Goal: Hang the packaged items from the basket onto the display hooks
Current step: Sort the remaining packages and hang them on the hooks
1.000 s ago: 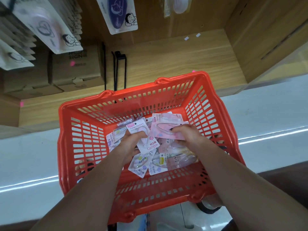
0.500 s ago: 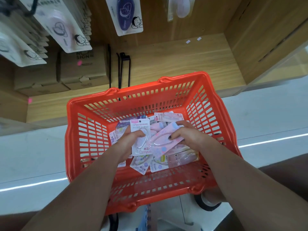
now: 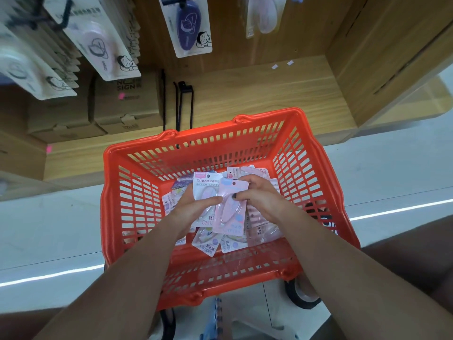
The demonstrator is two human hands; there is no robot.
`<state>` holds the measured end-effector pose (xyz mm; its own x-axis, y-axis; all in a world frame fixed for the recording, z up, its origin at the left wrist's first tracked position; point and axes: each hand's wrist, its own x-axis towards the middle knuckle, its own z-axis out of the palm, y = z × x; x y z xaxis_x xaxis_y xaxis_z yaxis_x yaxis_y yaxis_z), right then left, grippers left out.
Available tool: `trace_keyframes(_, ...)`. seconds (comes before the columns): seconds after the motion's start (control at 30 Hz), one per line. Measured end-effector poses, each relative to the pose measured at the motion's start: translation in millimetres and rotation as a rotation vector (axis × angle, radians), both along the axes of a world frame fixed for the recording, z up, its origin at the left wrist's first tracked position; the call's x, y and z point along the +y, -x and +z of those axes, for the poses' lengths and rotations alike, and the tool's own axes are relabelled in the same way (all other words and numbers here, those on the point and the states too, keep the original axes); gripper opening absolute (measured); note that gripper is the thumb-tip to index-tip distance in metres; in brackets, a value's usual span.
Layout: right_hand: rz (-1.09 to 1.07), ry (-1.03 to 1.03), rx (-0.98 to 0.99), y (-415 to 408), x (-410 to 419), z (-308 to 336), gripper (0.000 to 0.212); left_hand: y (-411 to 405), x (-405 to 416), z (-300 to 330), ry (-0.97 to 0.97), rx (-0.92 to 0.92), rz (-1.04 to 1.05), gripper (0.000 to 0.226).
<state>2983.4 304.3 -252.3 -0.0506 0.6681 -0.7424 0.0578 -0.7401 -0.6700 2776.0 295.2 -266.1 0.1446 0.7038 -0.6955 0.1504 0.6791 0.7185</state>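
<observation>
Now both pkgs upright, overlapped; L hand (image 3: 193,207) & R hand (image 3: 259,200) fingers pinching pink pkg (image 3: 230,209).

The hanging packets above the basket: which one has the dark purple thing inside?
The middle packet, hanging alone on its hook straight above the red basket. Its contents are deep purple; the stacked packets to its left hold pale pinkish ones.

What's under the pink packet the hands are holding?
Under the pink packet lies a loose pile of packets on the floor of the red basket. What sits directly beneath is covered by it and both hands.
</observation>
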Motion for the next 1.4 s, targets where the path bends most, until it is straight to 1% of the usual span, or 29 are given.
trace_keyframes(0.17,-0.113,0.031,0.105,0.6,4.1,5.1,0.044,2.0,1.3,2.2,-0.033,0.021,0.033,0.058)
trace_keyframes(0.23,-0.159,0.046,0.132,-0.5,4.1,9.2,0.045,0.9,1.6,3.5,-0.041,0.008,0.028,0.061)
trace_keyframes(0.3,-0.163,0.046,0.158,-0.1,2.9,10.3,0.042,-0.7,1.8,4.3,-0.06,-0.015,0.022,0.065)
trace_keyframes(0.4,-0.169,0.036,0.227,2.1,-1.3,7.0,0.034,-2.2,2.1,4.9,-0.105,-0.055,0.025,0.058)
trace_keyframes(0.53,-0.143,0.032,0.274,5.2,-4.7,5.3,0.032,-2.0,0.2,8.0,-0.113,-0.047,0.046,0.046)
trace_keyframes(0.63,-0.075,0.032,0.19,7.8,-3.8,3.9,0.032,0.4,-2.7,4.8,-0.096,-0.017,0.069,0.044)
trace_keyframes(0.73,-0.043,0.058,0.136,8.0,-5.9,-3.2,0.037,1.7,-1.8,-0.6,-0.091,0.046,0.112,0.041)
trace_keyframes(0.83,-0.001,0.079,0.115,9.0,-9.3,-9.6,0.042,-0.1,-0.7,-5.1,-0.128,0.149,0.081,0.04)
trace_keyframes(0.93,0.027,0.074,0.032,8.5,-8.5,-9.1,0.041,-2.5,-0.6,-8.0,-0.148,0.2,0.101,0.038)
trace_keyframes(0.97,0.013,0.07,-0.007,5.3,-7.6,-9.8,0.043,-2.7,0.3,-8.6,-0.141,0.203,0.129,0.038)
trace_keyframes(1.03,-0.093,0.09,-0.071,-6.6,-6.7,-12.7,0.045,-1.2,2.8,-10.9,-0.118,0.191,0.167,0.043)
trace_keyframes(1.1,-0.181,0.134,-0.18,-23.9,-9.6,-15.5,0.036,0.6,3.9,-11.3,-0.105,0.177,0.178,0.049)
trace_keyframes(1.13,-0.175,0.157,-0.246,-32.7,-11.9,-18.9,0.033,2.0,3.5,-12.3,-0.11,0.18,0.174,0.05)
trace_keyframes(1.23,-0.082,0.164,-0.369,-45.3,-17.2,-26.4,0.039,3.4,1.1,-16.8,-0.106,0.199,0.16,0.054)
trace_keyframes(1.33,0.152,0.087,-0.464,-43.7,-18.0,-22.9,0.064,0.4,-1.6,-24.2,-0.092,0.271,0.09,0.069)
trace_keyframes(1.37,0.228,0.079,-0.472,-44.8,-17.2,-22.2,0.067,-0.9,-2.0,-25.6,-0.088,0.311,0.056,0.075)
trace_keyframes(1.4,0.312,0.084,-0.476,-46.3,-15.7,-19.7,0.064,-2.2,-2.6,-24.0,-0.084,0.354,0.019,0.078)
